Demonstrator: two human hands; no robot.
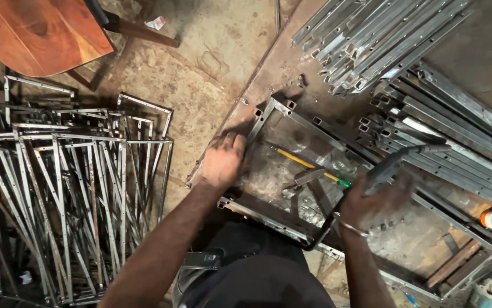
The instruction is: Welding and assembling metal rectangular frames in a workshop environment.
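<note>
left hand [222,159]: flat, fingers spread on one square-tube frame [269,114]
right hand [371,199]: fingers wrapped round one welding torch [397,162]
worktop [280,63]: two tube piles, one yellow pencil [294,159]

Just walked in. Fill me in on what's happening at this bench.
A person leans over a steel worktable. Their left hand presses down on a short square tube that forms one side of a rectangular tube frame lying on the table. Their right hand holds a welding torch, blurred, above the frame. More cut tubes are piled at the table's far end, and finished frames are stacked on the floor to the left.
</note>
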